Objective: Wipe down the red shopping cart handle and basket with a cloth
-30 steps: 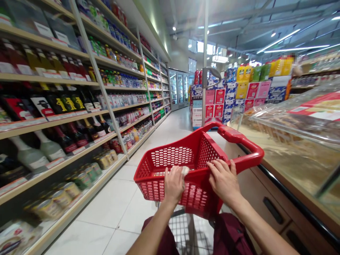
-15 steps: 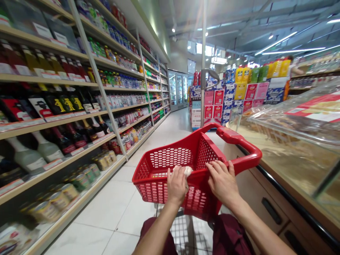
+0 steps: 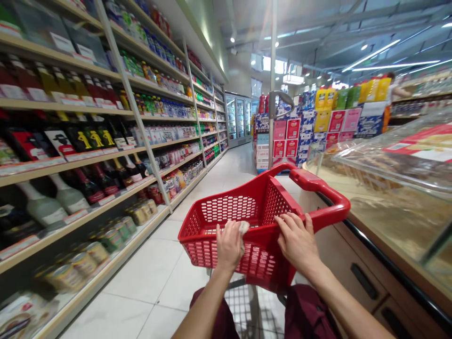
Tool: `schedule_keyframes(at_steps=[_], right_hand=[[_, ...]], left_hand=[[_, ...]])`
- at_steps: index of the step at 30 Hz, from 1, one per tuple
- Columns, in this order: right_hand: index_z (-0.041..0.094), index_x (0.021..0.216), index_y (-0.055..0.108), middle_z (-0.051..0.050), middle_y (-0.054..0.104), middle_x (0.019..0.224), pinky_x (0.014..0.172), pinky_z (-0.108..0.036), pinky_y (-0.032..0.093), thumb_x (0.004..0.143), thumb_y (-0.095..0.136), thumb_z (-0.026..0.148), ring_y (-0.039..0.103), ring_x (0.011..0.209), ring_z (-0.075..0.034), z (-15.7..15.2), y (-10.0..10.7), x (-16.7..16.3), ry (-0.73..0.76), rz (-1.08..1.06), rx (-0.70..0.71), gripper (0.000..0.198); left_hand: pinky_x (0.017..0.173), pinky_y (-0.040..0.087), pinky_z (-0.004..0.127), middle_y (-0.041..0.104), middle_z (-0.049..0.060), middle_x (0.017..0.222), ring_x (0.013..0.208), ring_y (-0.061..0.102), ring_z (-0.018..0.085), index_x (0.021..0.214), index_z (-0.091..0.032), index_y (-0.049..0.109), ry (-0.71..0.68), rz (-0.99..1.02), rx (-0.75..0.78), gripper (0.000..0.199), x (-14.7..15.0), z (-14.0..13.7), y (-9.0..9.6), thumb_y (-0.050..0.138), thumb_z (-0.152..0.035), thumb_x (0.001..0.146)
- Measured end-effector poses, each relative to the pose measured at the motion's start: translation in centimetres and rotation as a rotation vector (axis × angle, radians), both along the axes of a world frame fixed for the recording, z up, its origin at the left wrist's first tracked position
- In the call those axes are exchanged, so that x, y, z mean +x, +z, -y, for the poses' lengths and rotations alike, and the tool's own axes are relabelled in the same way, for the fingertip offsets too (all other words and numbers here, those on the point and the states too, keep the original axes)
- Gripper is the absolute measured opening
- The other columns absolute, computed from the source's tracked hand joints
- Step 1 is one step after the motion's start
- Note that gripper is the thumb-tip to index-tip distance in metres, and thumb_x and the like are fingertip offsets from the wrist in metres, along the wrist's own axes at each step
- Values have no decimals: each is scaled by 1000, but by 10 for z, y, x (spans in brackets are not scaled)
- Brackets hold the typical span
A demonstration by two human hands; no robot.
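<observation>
The aisle is lined on its left by tall shelving [image 3: 52, 107], packed with bottles and cans. The right side is taken up by a bench [image 3: 388, 266] edged with a dark rail, on which clear-covered food is displayed. Between the two, above the tiled floor [image 3: 141, 278], the red shopping cart [image 3: 229, 194] is placed directly in front of the person, with its handle [image 3: 337, 209] pointed toward the bench and near its rail. That side should be watched, since a knock against the bench could be caused by a hard push.

The right hand [image 3: 298, 238] is hooked over the near rim, just beside the base of the handle, with the fingers bent over the edge. The cart is probably best braced this way, so that it is not rolled or twisted by pressure from the other side. The left hand [image 3: 229, 245] is closed around a pale cloth [image 3: 243, 229], laid over the same rim farther from the handle.

The rim appears to be in the course of being wiped. Good contact would be had if the cloth were folded over both faces of the edge and drawn along it in long, even strokes. The fingertips should be kept clear of the lattice holes, where the cloth could be snagged.
</observation>
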State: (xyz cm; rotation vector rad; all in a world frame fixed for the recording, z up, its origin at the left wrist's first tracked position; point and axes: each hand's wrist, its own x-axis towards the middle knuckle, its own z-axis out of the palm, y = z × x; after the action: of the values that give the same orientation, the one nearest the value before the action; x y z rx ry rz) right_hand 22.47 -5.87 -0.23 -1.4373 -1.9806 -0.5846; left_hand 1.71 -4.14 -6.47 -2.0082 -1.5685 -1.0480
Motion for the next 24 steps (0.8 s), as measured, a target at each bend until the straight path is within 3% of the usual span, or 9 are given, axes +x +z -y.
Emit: schedule_keyframes(at_steps=[3,6,8,12,14,17,20,22,24], right_hand=[[17,109,56,-4,59,109,104,-45,8,72,46,16,43,108,-21,0,1,1,-3,8,-3,38],[17,108,56,-5,59,108,104,-46,8,72,46,16,43,107,-21,0,1,-1,2,3,3,37],[17,108,57,-5,59,108,104,-46,8,72,47,16,43,107,-22,1,1,-3,3,-5,12,37],[17,108,57,-5,60,107,103,-47,10,72,46,15,44,107,-22,1,0,-1,9,-3,32,37],[18,108,57,-5,60,107,103,-47,11,72,46,15,44,107,-22,0,-1,1,11,8,43,38],[17,109,56,-5,59,108,104,-46,10,72,47,16,43,107,-22,1,-1,3,9,19,39,38],[17,108,57,-5,59,108,104,-46,9,72,46,16,43,108,-22,2,-1,1,8,3,18,37],[17,107,57,-5,59,108,104,-46,8,73,46,17,43,108,-22,2,0,-1,5,-12,13,36],[17,107,57,-6,59,107,104,-46,9,73,46,17,43,107,-22,2,0,-1,6,-15,20,36]], left_hand=[[103,13,50,59,7,113,109,49,20,113,-19,49,47,-48,-16,35,-36,4,-5,33,-17,81],[101,17,51,60,9,111,105,52,21,110,-19,51,255,43,-18,33,-79,5,-11,31,-21,84],[100,20,52,60,10,110,105,52,22,108,-19,53,286,68,-34,32,-78,3,-12,31,-24,85],[99,24,49,58,9,113,110,48,21,111,-18,51,123,0,-40,33,-25,1,-6,31,-19,84],[101,22,48,58,8,115,111,48,20,113,-19,49,71,-35,-22,35,-15,4,-5,31,-18,83],[101,18,51,58,8,115,109,49,21,115,-20,48,91,-65,-13,36,-50,12,-10,32,-20,83],[98,22,53,58,11,114,106,52,23,113,-19,49,272,5,-11,35,-96,16,-16,30,-22,84],[96,25,53,58,12,114,106,51,24,112,-18,51,309,24,-17,34,-100,15,-18,30,-23,85],[97,26,51,58,11,114,108,50,23,111,-18,52,249,-6,-16,34,-84,11,-17,31,-23,85]])
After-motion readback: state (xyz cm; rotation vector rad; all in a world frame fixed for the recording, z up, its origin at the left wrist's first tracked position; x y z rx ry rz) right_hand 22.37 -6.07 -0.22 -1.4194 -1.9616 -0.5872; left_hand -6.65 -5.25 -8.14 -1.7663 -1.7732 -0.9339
